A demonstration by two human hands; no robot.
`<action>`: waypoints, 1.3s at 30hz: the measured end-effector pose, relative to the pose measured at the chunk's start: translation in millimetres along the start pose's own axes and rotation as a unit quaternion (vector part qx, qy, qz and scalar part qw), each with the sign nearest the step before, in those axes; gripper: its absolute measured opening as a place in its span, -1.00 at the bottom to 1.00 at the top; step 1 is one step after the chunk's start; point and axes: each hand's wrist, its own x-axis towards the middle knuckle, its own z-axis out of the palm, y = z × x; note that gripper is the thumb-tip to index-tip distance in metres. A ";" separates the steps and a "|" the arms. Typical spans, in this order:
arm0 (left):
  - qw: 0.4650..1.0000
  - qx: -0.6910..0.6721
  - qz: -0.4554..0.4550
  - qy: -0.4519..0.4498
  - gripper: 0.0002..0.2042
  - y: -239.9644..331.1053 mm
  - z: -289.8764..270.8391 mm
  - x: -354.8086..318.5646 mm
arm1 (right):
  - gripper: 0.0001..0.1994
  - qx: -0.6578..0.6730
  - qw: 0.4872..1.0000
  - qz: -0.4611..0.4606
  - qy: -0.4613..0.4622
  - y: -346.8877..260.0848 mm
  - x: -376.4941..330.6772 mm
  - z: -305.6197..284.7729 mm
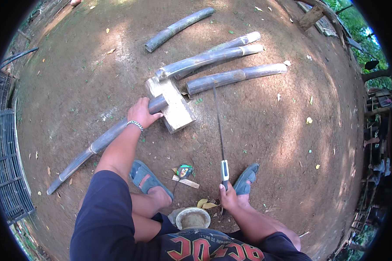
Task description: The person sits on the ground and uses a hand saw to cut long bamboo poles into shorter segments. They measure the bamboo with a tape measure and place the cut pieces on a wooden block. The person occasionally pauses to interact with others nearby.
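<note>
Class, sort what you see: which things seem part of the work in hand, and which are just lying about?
Seem part of it:
- bamboo pole, in the left hand
- wooden block, under the pole's end
- saw, in the right hand
- tape measure, probably

Lying about:
- yellow leaves
- four other bamboo lengths, though possibly material

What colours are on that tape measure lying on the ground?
The tape measure is green and black, best seen in the head view.

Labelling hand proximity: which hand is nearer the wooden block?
Left. The left hand is just left of the wooden block, gripping a bamboo pole; the right hand, holding a handsaw, is farther back, rightward.
</note>
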 end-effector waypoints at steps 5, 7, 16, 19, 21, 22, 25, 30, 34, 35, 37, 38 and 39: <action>1.000 0.020 -0.012 -0.017 -0.14 -7.4 -3.7 -4.9 | -0.59 0.069 0.988 0.080 0.111 -53.8 60.7 -1.1; 0.999 0.021 -0.006 -0.025 -0.09 1.2 -6.2 -4.5 | -0.63 0.019 0.979 0.120 0.162 -35.6 84.7 -1.2; 0.992 -0.102 -0.021 0.068 0.02 5.0 9.6 34.3 | -0.51 -0.057 0.972 0.192 0.124 -7.8 95.9 38.4; 0.986 -0.086 0.017 0.143 0.02 21.6 6.1 60.3 | -0.46 -0.083 0.972 0.198 0.092 -2.2 87.3 48.4; 0.991 -0.047 0.035 0.124 -0.04 38.3 -3.8 78.5 | -0.45 -0.088 0.976 0.185 0.078 -0.8 84.3 47.8; 0.993 -0.034 0.046 0.104 -0.05 50.4 -14.9 82.9 | -0.45 -0.086 0.978 0.177 0.070 0.3 82.0 43.7; 0.996 0.023 0.079 0.037 -0.16 68.3 -24.7 100.7 | -0.45 -0.086 0.984 0.154 0.036 0.3 81.7 31.9; 0.988 0.119 0.066 -0.078 -0.31 103.0 -32.8 112.0 | -0.45 -0.083 0.989 0.110 0.053 -4.5 86.5 18.0; 0.990 0.104 0.099 -0.015 -0.38 101.4 -12.2 124.1 | -0.47 -0.060 0.993 0.071 0.079 -13.2 100.1 21.5; 0.990 0.100 0.099 -0.013 -0.39 102.2 -9.7 127.5 | -0.48 -0.052 0.994 0.066 0.075 -18.6 101.7 21.2; 0.991 0.082 0.106 0.000 -0.41 97.0 -11.0 131.7 | -0.49 -0.022 0.996 0.054 0.068 -31.3 101.3 20.5; 0.991 0.068 0.114 0.009 -0.42 91.6 -13.0 132.8 | -0.50 -0.007 0.997 0.049 0.063 -34.7 103.3 22.0; 0.991 0.052 0.125 0.019 -0.43 89.3 -16.0 134.4 | -0.50 -0.007 0.997 0.038 0.063 -33.8 104.6 24.1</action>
